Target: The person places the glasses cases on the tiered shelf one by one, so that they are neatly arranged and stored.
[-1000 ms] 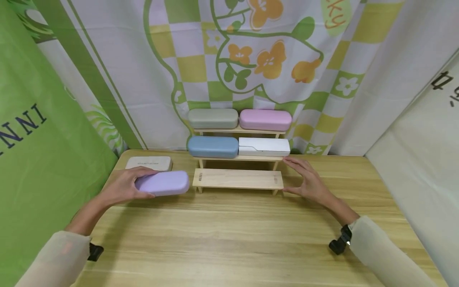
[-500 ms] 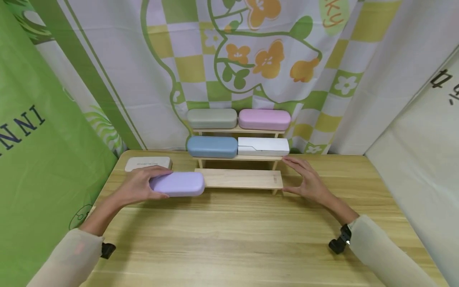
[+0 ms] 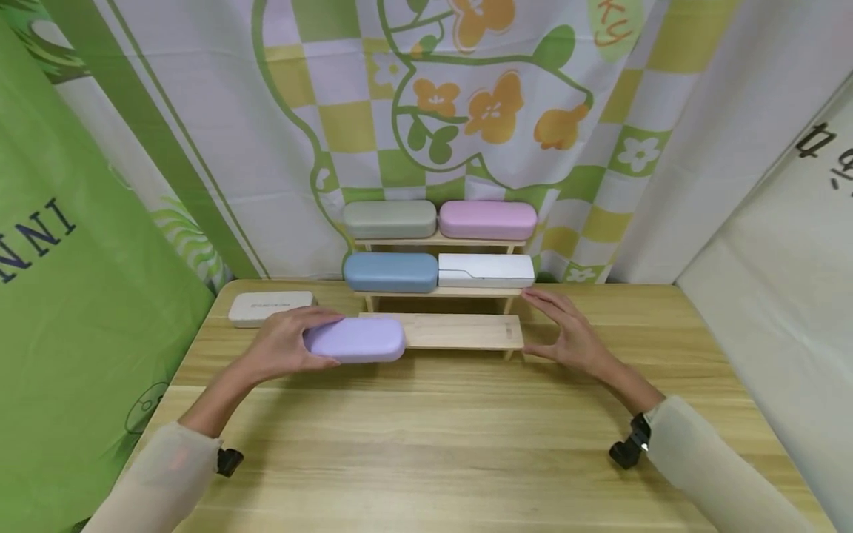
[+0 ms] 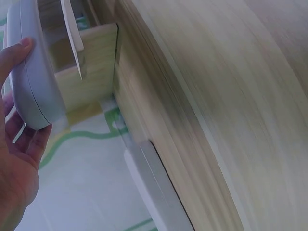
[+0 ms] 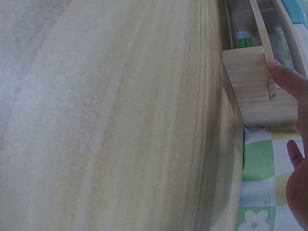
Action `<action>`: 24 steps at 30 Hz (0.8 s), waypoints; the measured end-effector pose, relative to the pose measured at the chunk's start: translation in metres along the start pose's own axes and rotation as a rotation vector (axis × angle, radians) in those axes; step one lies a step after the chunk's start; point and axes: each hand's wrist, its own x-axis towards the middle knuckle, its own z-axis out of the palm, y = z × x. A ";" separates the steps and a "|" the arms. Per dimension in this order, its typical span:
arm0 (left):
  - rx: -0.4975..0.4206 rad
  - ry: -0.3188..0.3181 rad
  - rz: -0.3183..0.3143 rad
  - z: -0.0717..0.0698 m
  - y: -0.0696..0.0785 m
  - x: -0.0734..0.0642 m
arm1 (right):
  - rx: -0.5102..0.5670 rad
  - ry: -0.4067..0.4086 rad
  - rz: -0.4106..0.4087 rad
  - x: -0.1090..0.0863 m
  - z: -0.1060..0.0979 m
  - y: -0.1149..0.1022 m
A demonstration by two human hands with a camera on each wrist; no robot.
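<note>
A lavender glasses case is in my left hand, which grips its left end between thumb and fingers. The case is level, in front of and above the left end of the bottom step of a wooden tiered stand. In the left wrist view the thumb presses the side of the case, with fingers under its end. My right hand touches the right end of the stand, fingers fairly straight and spread from the thumb. The right wrist view shows its thumb against the step's edge.
The middle step bears a blue case and a white case. On the top step stand a grey-green case and a pink case. An off-white case lies on the table at the left, before the curtain.
My left hand has carried the lavender case rightward from beside the stand to the left part of the bottom step. The right hand has stayed at the stand's right end.
</note>
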 end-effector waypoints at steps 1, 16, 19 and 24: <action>0.002 0.008 0.006 0.002 0.001 0.001 | 0.002 -0.001 -0.003 0.000 0.000 0.000; -0.038 0.009 -0.002 0.020 0.023 0.025 | -0.008 0.010 -0.005 0.002 -0.001 -0.001; -0.047 0.013 0.009 0.023 0.028 0.031 | -0.011 0.014 -0.010 0.002 0.000 -0.002; -0.039 0.031 0.041 0.029 0.035 0.039 | -0.027 0.024 -0.033 0.002 0.001 -0.003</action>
